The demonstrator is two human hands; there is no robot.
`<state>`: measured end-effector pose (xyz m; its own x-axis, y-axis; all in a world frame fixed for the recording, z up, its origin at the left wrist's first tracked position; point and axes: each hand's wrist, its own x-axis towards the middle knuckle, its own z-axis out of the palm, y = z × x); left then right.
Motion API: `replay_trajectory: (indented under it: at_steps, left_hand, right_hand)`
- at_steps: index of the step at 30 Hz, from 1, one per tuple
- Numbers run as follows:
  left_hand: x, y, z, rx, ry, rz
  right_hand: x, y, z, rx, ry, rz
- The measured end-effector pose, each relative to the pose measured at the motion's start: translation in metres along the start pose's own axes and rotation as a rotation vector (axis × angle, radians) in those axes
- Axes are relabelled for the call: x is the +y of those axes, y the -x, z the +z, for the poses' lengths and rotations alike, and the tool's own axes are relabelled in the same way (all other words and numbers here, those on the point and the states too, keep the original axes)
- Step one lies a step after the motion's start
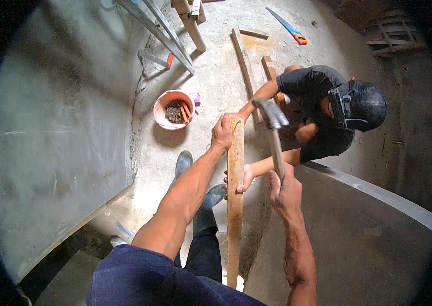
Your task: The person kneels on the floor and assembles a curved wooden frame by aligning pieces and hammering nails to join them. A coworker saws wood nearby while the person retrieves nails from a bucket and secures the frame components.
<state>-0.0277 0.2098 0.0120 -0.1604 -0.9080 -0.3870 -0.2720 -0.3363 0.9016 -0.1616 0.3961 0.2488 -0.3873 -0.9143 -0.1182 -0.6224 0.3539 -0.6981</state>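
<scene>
My right hand [286,191] is wrapped round the wooden handle of a claw hammer [275,145], whose metal head is raised up and slightly blurred. A long wooden board [235,168] runs lengthwise in front of me, and my left hand [222,133] grips its far end from the left side. Near that end a thin dark piece, which looks like a nail [237,124], shows on the board's face. A co-worker's hand [246,178] steadies the board at its middle from the right. The co-worker's other arm reaches to the far end, behind the board.
The co-worker in a black cap [363,106] crouches at the right. A pink bucket [173,109] with dark debris and orange handles stands at the left. Metal legs [167,38], loose timber [244,61] and a handsaw [290,28] are farther off. Grey walls flank both sides.
</scene>
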Motion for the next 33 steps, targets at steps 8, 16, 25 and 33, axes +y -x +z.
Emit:
replay_trajectory:
  at_steps: [8,16,25,33]
  left_hand:
    - [0.011,0.001,-0.002,-0.002,-0.021,-0.002]
    - [0.006,0.001,0.0,0.016,0.028,-0.049]
    - [-0.002,-0.004,0.002,0.076,-0.035,-0.072]
    - [-0.006,-0.002,0.003,0.05,0.045,-0.053]
  right_hand:
    - [0.014,0.001,0.031,0.171,-0.052,-0.373]
    - [-0.003,-0.006,-0.001,0.101,-0.166,-0.105]
    - [0.026,-0.009,0.049,-0.204,0.09,0.206]
    - [0.004,-0.01,0.002,0.388,-0.42,-0.432]
